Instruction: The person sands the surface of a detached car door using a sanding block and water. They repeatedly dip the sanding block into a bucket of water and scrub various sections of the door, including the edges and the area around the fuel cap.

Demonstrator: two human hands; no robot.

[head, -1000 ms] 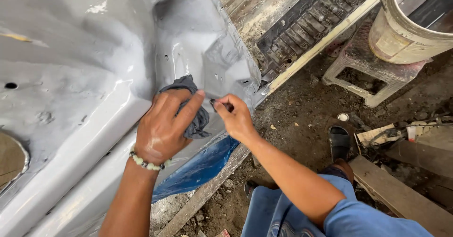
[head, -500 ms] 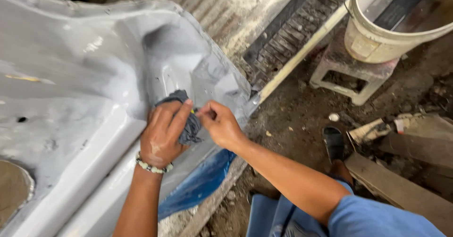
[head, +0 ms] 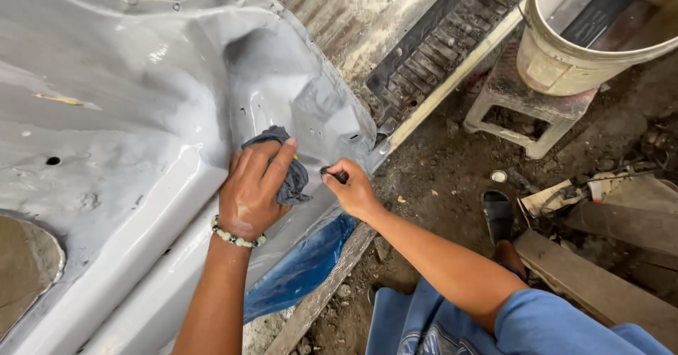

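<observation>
Pressing: left hand flat on grey rag against grey panel.
Right hand: pinching small dark tool beside rag.
Handling: rag looks soft, light; bunch it under the palm.

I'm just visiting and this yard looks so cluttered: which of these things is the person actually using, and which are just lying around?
In use:
- left hand pressing a grey rag on the grey primed panel
- right hand pinching a small dark piece at the panel's edge

Lying about:
- bucket on a small stool
- sandal
- wooden plank
- blue sheet under the panel
</observation>
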